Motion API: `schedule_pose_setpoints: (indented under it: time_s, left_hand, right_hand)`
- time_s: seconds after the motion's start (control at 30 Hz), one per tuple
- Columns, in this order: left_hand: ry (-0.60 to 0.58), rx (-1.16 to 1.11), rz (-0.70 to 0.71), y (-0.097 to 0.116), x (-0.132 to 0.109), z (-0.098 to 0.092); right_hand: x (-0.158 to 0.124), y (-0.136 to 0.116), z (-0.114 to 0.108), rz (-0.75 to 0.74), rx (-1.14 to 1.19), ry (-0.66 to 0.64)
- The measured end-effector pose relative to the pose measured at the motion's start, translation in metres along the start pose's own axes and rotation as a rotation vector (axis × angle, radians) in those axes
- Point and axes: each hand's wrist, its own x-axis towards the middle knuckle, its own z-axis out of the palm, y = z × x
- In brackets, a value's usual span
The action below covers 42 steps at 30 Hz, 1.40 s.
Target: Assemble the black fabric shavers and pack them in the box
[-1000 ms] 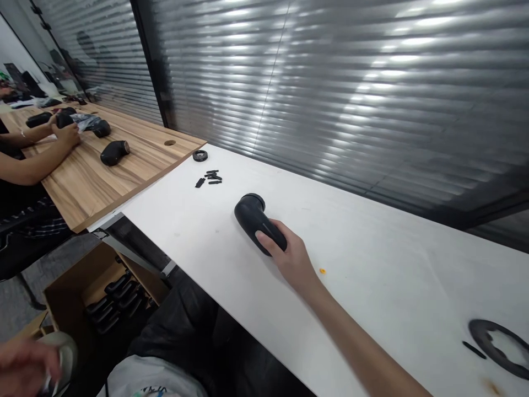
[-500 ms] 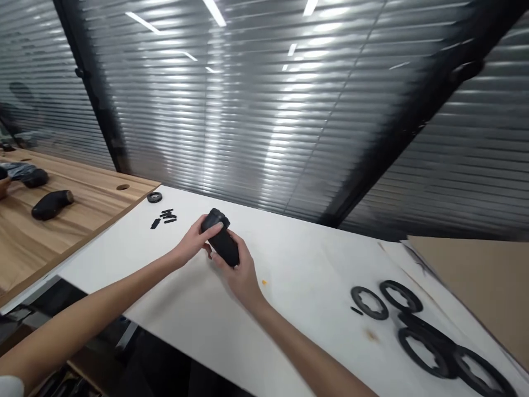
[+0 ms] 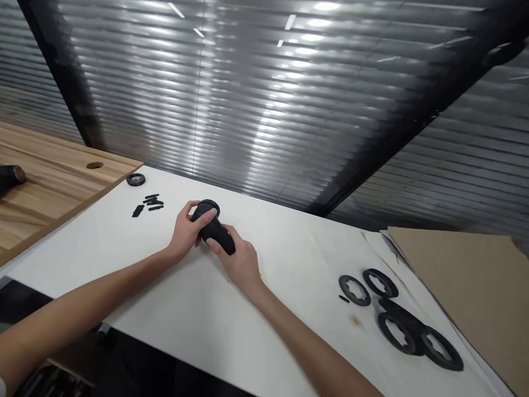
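Observation:
Both hands grip a black handheld device that lies on the white table. My left hand wraps round its round head end, fingers curled over the top. My right hand grips the handle end from the near side. To the left of the device lie several small black strips and a small black ring.
Several flat black toothed rings lie on the table at the right, beside a brown cardboard sheet. A wooden table adjoins on the left, with another black device at its edge. Closed blinds run along the back.
My left hand came up from below the table and took hold of the device's head. The view swung right, so the neighbouring person and the floor box left the picture.

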Motion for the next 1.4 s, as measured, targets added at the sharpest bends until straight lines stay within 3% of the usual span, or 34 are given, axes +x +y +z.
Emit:
schedule_pose_setpoints:
  time_s: [0.17, 0.43, 0.63, 0.83, 1.4]
  left_hand:
    - [-0.017, -0.001, -0.053, 0.000, -0.004, 0.007]
    - [-0.029, -0.096, -0.088, 0.003, 0.001, 0.009]
    - [0.020, -0.248, -0.121, 0.001, 0.009, 0.010]
    - [0.012, -0.293, -0.152, -0.001, 0.014, 0.010]
    - [-0.044, -0.246, -0.179, -0.004, 0.014, 0.010]
  right_hand:
    - [0.001, 0.004, -0.007, 0.093, -0.042, 0.006]
    - [0.001, 0.013, -0.013, -0.064, 0.079, -0.039]
    - [-0.002, 0.017, -0.010, 0.056, 0.306, -0.004]
    - [-0.006, 0.018, -0.009, 0.015, 0.387, 0.086]
    - [0.005, 0.027, -0.012, 0.044, 0.384, -0.017]
